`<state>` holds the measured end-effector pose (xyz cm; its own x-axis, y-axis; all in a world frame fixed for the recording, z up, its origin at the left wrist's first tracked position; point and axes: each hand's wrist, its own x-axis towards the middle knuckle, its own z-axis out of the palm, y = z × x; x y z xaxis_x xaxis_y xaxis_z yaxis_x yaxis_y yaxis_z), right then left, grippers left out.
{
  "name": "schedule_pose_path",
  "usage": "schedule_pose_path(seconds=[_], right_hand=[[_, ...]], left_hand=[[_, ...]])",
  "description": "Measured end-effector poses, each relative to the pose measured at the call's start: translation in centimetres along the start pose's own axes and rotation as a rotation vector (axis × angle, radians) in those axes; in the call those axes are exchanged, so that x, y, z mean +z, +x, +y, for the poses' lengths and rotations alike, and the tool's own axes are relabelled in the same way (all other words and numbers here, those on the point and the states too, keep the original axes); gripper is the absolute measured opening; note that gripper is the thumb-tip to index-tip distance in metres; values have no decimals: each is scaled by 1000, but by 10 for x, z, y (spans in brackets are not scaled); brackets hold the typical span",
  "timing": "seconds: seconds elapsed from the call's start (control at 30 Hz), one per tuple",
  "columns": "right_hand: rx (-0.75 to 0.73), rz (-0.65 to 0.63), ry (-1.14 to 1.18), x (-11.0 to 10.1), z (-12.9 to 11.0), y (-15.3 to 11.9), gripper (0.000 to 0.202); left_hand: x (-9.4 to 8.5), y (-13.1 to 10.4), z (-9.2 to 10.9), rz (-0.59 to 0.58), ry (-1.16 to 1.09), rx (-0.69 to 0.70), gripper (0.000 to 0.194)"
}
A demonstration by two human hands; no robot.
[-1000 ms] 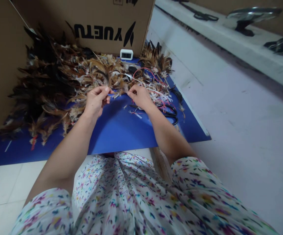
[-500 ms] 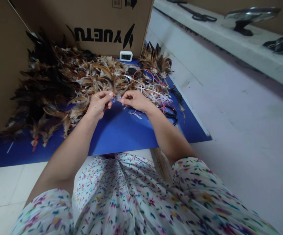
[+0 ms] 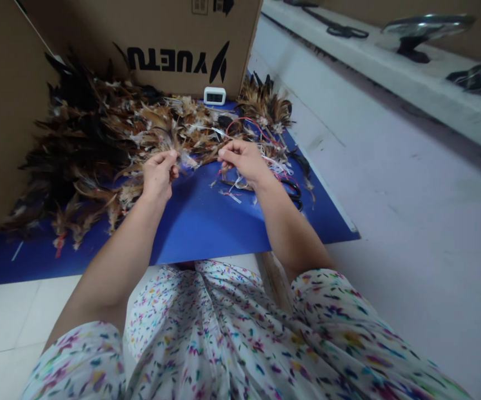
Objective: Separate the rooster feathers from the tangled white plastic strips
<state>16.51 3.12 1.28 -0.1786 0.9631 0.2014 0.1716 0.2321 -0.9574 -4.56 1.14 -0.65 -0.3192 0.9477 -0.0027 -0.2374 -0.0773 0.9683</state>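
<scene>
My left hand (image 3: 159,173) is closed in a pinch on a wispy brown-and-white feather (image 3: 188,161), whose pale fluffy end points toward the right. Apart from it, my right hand (image 3: 244,161) has thumb and forefinger pressed together; anything between those fingertips is too small to make out. Beyond both hands spreads a heap of brown and black feathers (image 3: 149,119). Under and beside the right hand are tangled white and red strings (image 3: 281,165) and black-handled scissors (image 3: 295,194), partly covered by the hand and the strings.
A blue board (image 3: 211,233) carries everything. Cardboard walls (image 3: 174,22) rise at the back and left, with a small white digital clock (image 3: 214,96) before them. Feather bunches (image 3: 265,103) lie at the back right. On the right is a pale ledge (image 3: 374,61) with a round mirror-like object (image 3: 430,25).
My hands have drawn apart: the left has moved left with the feather, and the right has shifted right and slightly up. More of the scissors and strings shows beneath the right hand.
</scene>
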Motion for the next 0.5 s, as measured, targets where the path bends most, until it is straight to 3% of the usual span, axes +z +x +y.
schedule_pose_path(seconds=[0.33, 0.5], right_hand=[[39, 343, 214, -29, 11, 17, 23], [-25, 523, 117, -48, 31, 32, 32]], left_hand=[[-1, 0, 3, 73, -52, -2, 16], [-1, -1, 6, 116, -63, 3, 16]])
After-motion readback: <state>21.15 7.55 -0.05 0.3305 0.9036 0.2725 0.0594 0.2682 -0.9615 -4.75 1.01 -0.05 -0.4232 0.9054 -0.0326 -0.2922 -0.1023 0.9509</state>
